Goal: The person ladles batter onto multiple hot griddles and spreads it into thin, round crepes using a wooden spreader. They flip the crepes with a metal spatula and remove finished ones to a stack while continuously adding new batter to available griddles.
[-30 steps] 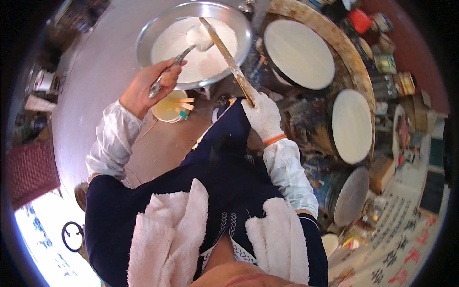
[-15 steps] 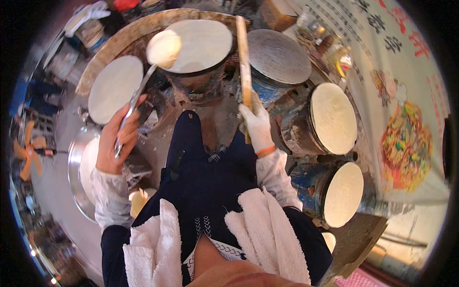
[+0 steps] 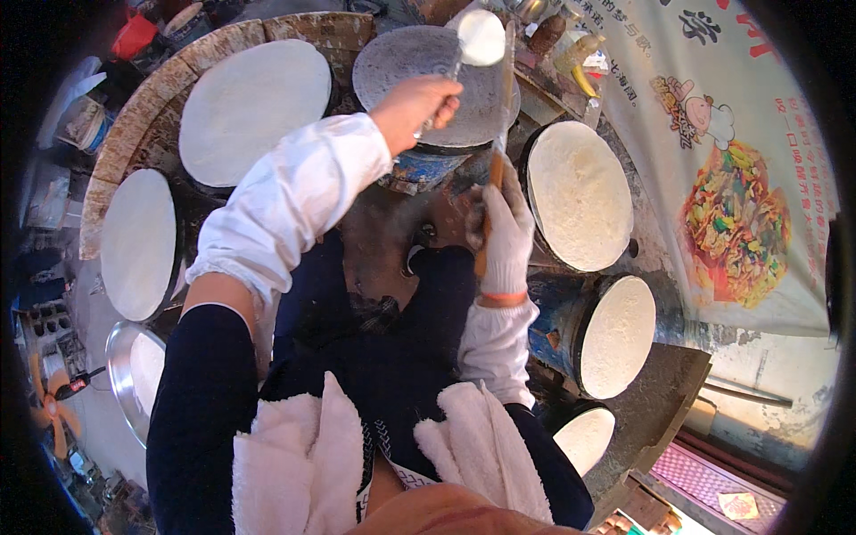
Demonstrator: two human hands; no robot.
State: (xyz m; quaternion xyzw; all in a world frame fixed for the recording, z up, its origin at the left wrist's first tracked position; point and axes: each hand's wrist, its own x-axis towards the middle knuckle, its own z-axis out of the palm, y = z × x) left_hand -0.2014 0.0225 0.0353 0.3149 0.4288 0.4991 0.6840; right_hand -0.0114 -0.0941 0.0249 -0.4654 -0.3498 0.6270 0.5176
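Observation:
My bare left hand [image 3: 417, 109] is closed round the metal handle of a ladle [image 3: 481, 37]. Pale batter shows in the ladle's round bowl, which is over the far right edge of a bare grey griddle [image 3: 406, 76]. In a white glove, my right hand [image 3: 508, 227] grips a long flat wooden spatula [image 3: 499, 147]. The spatula points up and away, its far end close beside the ladle and in front of the griddle's right edge. Left of that griddle, a thin round of batter [image 3: 254, 111] covers another one.
More batter-covered griddles curve around me: one at left [image 3: 138, 245], others at right [image 3: 580, 196], [image 3: 617, 337] and lower right. A metal basin [image 3: 116, 374] with white contents is at lower left. Bottles [image 3: 575, 58] stand at far right, beside a printed banner [image 3: 713, 160].
My left hand has swung the ladle rightward, from over a batter-covered griddle to the bare one. The view has turned right. My right hand still holds the spatula.

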